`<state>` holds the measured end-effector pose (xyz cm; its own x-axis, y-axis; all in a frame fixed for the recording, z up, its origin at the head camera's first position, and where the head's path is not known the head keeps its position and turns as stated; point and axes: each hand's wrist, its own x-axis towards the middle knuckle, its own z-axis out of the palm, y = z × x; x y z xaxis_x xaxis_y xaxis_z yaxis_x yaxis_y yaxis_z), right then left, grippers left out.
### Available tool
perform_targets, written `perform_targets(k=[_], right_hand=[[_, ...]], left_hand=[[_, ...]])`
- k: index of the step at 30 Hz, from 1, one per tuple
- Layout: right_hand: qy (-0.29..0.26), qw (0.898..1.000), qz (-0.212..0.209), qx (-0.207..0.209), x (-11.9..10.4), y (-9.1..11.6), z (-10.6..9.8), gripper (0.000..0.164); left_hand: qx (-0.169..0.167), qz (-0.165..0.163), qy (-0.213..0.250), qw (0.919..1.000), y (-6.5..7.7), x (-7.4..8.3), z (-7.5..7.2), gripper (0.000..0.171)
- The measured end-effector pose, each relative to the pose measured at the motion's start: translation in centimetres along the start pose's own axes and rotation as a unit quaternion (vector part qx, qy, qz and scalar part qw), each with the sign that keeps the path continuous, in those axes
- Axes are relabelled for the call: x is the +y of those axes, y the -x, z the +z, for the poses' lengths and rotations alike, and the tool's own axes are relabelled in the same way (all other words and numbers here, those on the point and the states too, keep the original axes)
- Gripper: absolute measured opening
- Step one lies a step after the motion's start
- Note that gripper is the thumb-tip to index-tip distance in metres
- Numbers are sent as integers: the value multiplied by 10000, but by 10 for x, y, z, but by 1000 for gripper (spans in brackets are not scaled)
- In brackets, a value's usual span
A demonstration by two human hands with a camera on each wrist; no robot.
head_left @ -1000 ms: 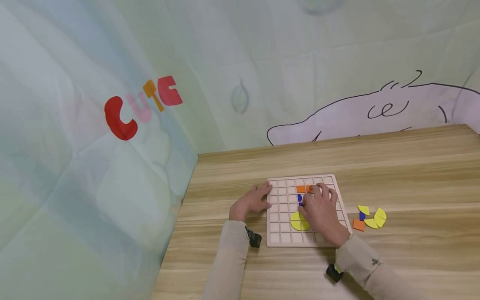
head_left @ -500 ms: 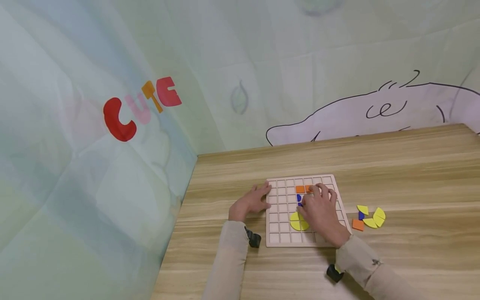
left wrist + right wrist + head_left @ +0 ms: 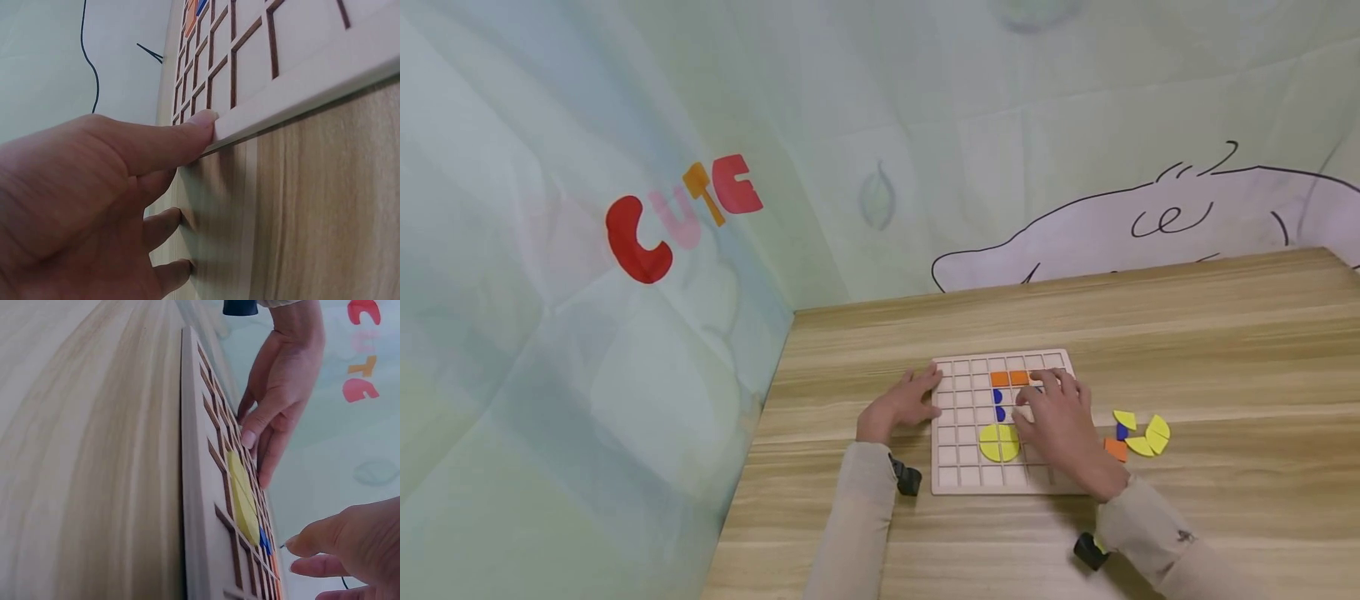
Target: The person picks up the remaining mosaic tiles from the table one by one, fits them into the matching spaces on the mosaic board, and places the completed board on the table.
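A pale grid board [image 3: 955,425] lies on the wooden table. My left hand [image 3: 901,406] rests at the board's left side; in the left wrist view its thumb [image 3: 187,139] touches the rim and other fingertips meet the tabletop. My right hand [image 3: 1060,421] hovers over the board's right half, its thumb apart from the fingers and nothing visible between them. Set in the cells are two orange squares [image 3: 1000,378], blue rounded pieces [image 3: 997,397] and a yellow circle [image 3: 999,443] made of quarter pieces. The right hand hides several cells.
Right of the board lie loose pieces: yellow quarter-circles [image 3: 1159,433], a blue piece [image 3: 1122,431] and an orange square [image 3: 1116,450], partly behind the right hand. Printed fabric walls [image 3: 880,208] stand along the table's back and left edges.
My right hand has lifted off and moved right, uncovering more of the yellow circle, the second orange square and the blue pieces. The left hand has stayed in place.
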<state>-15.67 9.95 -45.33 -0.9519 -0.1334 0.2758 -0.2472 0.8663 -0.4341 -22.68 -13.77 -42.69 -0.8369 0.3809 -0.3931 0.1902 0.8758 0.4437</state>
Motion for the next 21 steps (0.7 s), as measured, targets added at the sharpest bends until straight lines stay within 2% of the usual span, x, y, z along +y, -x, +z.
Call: perform_targets(k=[11,16,21], right_hand=[[-35,9998,116,125,31,15,-30,14],[21,9994,300,196,50,21,-45,18],[122,9986,519,48,71,28,-56,20]], left_hand=[[22,-90,84,9999,1,3,1,65],[22,-84,92,9999,2,3,1,64],[18,-35,72,10000,3,3,1,64]])
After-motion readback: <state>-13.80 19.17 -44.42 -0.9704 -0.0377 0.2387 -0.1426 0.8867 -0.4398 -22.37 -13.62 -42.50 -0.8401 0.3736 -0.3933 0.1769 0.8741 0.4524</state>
